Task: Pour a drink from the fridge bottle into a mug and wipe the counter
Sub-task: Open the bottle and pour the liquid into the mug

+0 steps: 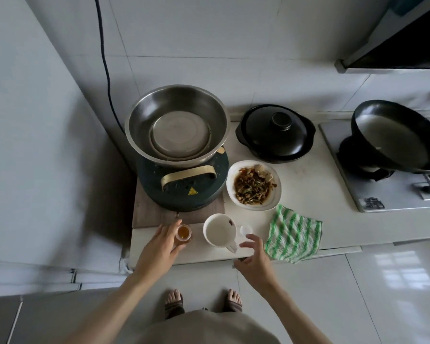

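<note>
Bottle [184, 233], uncapped and light, stays upright in our left hand [163, 244] clasping its side, right hand [252, 256] spread empty.

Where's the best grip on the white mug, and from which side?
Probably the handle of the white mug. It sticks out toward the counter's front edge, right beside the open right hand, so come from the front-right. The mug stands upright and the left hand is already around the bottle.

A steel basin [176, 125] sits atop a dark cooker [184, 187]; beside it, a lidded black pot [274, 133], a dish of stir-fry [254, 185], and a wok [392, 137].
</note>
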{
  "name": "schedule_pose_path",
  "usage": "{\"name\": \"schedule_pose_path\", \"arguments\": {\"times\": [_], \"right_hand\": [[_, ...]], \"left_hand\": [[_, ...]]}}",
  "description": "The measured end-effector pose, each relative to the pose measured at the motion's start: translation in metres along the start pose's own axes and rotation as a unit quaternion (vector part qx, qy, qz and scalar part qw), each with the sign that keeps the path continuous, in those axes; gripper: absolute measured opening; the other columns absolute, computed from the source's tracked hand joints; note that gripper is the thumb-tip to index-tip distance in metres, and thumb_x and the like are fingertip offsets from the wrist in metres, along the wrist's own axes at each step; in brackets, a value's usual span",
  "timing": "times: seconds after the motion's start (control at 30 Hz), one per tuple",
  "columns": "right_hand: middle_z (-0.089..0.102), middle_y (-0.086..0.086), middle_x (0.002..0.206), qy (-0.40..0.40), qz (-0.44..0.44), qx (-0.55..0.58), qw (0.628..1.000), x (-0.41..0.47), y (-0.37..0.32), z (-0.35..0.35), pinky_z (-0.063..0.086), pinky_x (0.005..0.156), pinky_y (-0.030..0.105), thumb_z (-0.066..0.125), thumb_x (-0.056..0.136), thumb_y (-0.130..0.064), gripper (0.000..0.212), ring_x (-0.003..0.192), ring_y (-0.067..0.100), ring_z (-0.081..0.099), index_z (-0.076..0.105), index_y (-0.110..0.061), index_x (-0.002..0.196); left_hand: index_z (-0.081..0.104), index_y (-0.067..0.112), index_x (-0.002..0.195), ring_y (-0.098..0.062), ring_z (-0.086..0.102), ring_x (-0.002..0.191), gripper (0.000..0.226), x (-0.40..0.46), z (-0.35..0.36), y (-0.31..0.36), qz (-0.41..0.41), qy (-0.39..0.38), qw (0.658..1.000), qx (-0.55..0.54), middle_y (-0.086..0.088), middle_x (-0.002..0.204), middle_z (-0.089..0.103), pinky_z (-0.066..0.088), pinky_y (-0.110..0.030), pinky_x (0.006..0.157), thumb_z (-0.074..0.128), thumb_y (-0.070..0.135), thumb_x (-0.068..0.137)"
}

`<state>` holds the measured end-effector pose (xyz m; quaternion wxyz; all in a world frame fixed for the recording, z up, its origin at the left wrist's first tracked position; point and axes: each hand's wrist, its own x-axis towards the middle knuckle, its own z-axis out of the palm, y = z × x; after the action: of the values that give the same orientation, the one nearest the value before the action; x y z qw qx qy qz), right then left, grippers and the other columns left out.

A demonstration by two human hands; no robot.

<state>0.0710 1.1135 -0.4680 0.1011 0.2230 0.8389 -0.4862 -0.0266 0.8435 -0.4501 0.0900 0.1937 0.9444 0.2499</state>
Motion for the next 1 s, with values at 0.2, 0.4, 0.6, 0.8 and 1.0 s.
{"name": "schedule_pose_path", "arguments": {"times": [0.2,0.4,0.6,0.8,1.0], "right_hand": [[0.054,-0.007,0.127,-0.013,-0.018,0.005,1.000,0.005,-0.013,0.018,0.060,0.080,0.039,0.079,0.080,-0.019,0.094,0.071,0.012,0.072,0.019,-0.028,0.152],[0.058,0.006,0.134,-0.003,-0.025,-0.024,0.999,0.011,-0.024,0.023,0.051,0.089,0.036,0.079,0.082,-0.028,0.098,0.119,0.023,0.057,0.015,-0.024,0.156],[0.059,-0.009,0.110,-0.037,-0.018,0.013,0.999,0.014,-0.027,0.026,0.058,0.076,0.034,0.078,0.083,-0.031,0.099,0.075,-0.004,0.060,0.014,-0.034,0.158],[0.056,-0.021,0.079,-0.041,-0.015,0.062,0.997,0.015,-0.028,0.029,0.042,0.060,0.003,0.080,0.082,-0.033,0.096,0.067,-0.021,0.057,0.020,-0.035,0.157],[0.053,-0.018,0.070,-0.041,-0.013,0.052,0.998,0.012,-0.034,0.028,0.044,0.067,0.021,0.078,0.084,-0.036,0.094,0.064,-0.002,0.052,0.019,-0.033,0.158]], "left_hand": [[0.040,0.012,0.151,-0.026,0.054,0.132,0.077,0.011,-0.019,0.012,0.058,-0.042,0.991,0.109,-0.008,0.144,0.056,0.052,-0.035,0.102,0.074,0.034,0.086],[0.052,0.007,0.143,-0.025,0.068,0.114,0.084,0.021,-0.034,0.023,0.073,-0.069,0.972,0.211,-0.011,0.125,0.069,0.060,-0.029,0.082,0.087,0.036,0.072],[0.045,0.011,0.147,-0.028,0.061,0.123,0.082,0.030,-0.032,0.034,0.069,-0.083,0.965,0.239,-0.009,0.134,0.063,0.051,-0.036,0.100,0.083,0.033,0.078],[0.035,0.010,0.150,-0.026,0.058,0.124,0.081,0.041,-0.027,0.047,0.081,-0.104,0.944,0.301,-0.009,0.134,0.059,0.031,-0.039,0.119,0.077,0.023,0.082],[0.024,0.006,0.153,-0.028,0.056,0.126,0.088,0.045,-0.028,0.056,0.087,-0.129,0.915,0.371,-0.013,0.139,0.054,0.028,-0.042,0.121,0.072,0.011,0.080]]}}
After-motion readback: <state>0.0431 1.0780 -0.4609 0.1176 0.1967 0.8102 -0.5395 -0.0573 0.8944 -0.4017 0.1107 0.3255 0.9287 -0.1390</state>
